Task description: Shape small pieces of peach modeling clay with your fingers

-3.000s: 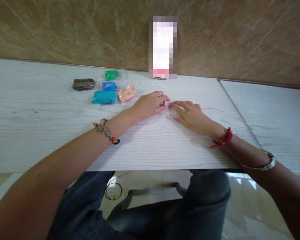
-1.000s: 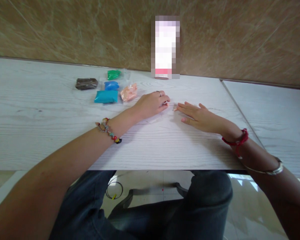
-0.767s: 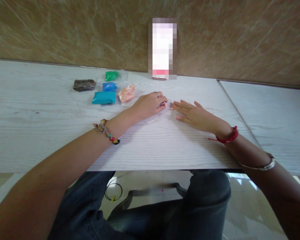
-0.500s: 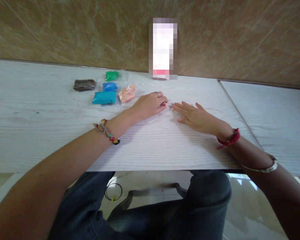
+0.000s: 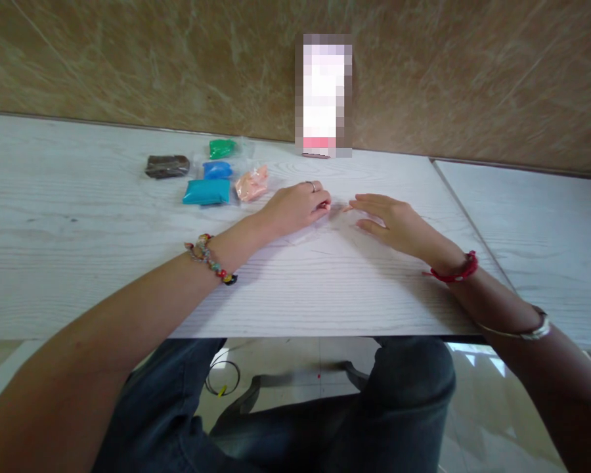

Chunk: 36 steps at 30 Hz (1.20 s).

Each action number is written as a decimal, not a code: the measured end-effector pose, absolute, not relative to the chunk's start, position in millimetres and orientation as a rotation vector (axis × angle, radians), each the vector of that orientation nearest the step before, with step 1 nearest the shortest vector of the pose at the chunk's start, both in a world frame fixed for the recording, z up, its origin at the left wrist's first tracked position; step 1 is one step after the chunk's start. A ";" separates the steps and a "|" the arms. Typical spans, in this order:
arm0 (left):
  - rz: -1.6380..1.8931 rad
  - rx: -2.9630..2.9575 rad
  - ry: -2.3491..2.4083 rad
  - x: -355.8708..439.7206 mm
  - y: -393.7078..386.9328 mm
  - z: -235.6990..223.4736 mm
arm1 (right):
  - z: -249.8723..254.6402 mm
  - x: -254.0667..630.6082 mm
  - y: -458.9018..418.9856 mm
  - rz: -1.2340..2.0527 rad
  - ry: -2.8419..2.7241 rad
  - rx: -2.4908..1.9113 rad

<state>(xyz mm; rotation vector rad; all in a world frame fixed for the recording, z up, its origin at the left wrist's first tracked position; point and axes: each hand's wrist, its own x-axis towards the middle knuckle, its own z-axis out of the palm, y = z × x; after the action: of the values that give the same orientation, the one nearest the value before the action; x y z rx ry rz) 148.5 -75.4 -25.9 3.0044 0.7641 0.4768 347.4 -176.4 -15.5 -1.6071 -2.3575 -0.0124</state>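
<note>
Head view: two bare hands work close together over a white wood-grain tabletop. The right hand is released, its fingers stretched nearly straight and the thumb held apart below them; a small peach-coloured sliver, probably modelling clay, lies at its fingertips, in the gap between the hands. Whether those fingertips press on it or only hover beside it cannot be told. The left hand is curled, thumb and forefinger nearly meeting; whether it pinches anything is hidden by its own fingers.

Left of that hand lie clear packets: the peach clay packet just beside the wrist, then the teal packet, the blue packet, the green packet and, farther out, the brown packet. Behind the hands, a pixelated screen stands against the marbled wall.

The sliver looks thin and soft, so uneven pressure from the flat fingers could squash or snap it, and tacky clay might lift away on a fingertip. A leftward sweep of the left forearm could nudge the peach clay packet into its neighbours.
</note>
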 end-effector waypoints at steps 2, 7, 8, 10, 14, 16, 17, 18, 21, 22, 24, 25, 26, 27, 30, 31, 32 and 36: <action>0.492 3.003 0.754 148.5 -75.1 -26.0 | -21.2 345.9 -169.7 0.017 -2.318 -1.526; 0.549 2.998 0.750 148.6 -74.8 -26.5 | -30.0 341.0 -157.8 0.052 -2.192 -1.499; 0.558 2.990 0.754 148.7 -74.8 -26.5 | -31.1 340.6 -155.4 0.034 -2.154 -1.512; 0.582 2.958 0.766 149.0 -74.5 -26.5 | -33.1 340.3 -150.2 -0.006 -2.116 -1.524; 0.646 2.904 0.748 149.2 -72.6 -26.9 | -34.5 340.0 -142.6 0.003 -2.159 -1.506; 0.670 2.902 0.722 148.9 -71.1 -27.7 | -33.9 339.3 -141.5 0.020 -2.148 -1.514; 0.675 2.896 0.710 148.7 -70.2 -28.1 | -33.4 338.8 -141.5 0.025 -2.131 -1.528; 0.679 2.885 0.699 148.6 -69.4 -28.6 | -33.1 338.3 -141.7 0.031 -2.114 -1.544; 0.680 2.848 0.668 148.7 -66.8 -29.7 | -32.9 336.9 -142.5 0.043 -2.110 -1.563; 0.677 2.841 0.659 148.8 -66.1 -30.0 | -33.1 336.5 -142.7 0.043 -2.119 -1.563; 0.668 2.827 0.653 149.1 -65.2 -30.2 | -33.1 336.0 -142.9 0.038 -2.133 -1.571; 0.661 2.815 0.651 149.3 -64.9 -30.2 | -32.8 335.7 -143.0 0.038 -2.130 -1.579; 0.655 2.802 0.648 149.3 -64.8 -30.3 | -32.2 335.3 -143.3 0.038 -2.119 -1.582; 0.649 2.791 0.642 149.4 -64.7 -30.3 | -31.4 334.9 -143.8 0.039 -2.103 -1.579; 0.643 2.777 0.631 149.4 -65.5 -29.7 | -27.7 332.4 -146.4 0.071 -2.036 -1.562; 0.643 2.768 0.635 149.3 -66.1 -29.2 | -26.2 331.3 -147.7 0.094 -2.016 -1.558; 0.645 2.750 0.643 149.3 -66.8 -28.5 | -24.7 330.1 -149.1 0.116 -1.997 -1.555; 0.648 2.612 0.661 148.9 -70.5 -25.1 | -20.0 326.0 -154.5 0.139 -1.956 -1.530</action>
<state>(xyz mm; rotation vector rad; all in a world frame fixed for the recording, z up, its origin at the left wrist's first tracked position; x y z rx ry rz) 148.9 -70.5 -25.1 2.6119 0.6608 0.6480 326.0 -154.5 -20.0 -1.5298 -1.9559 0.1386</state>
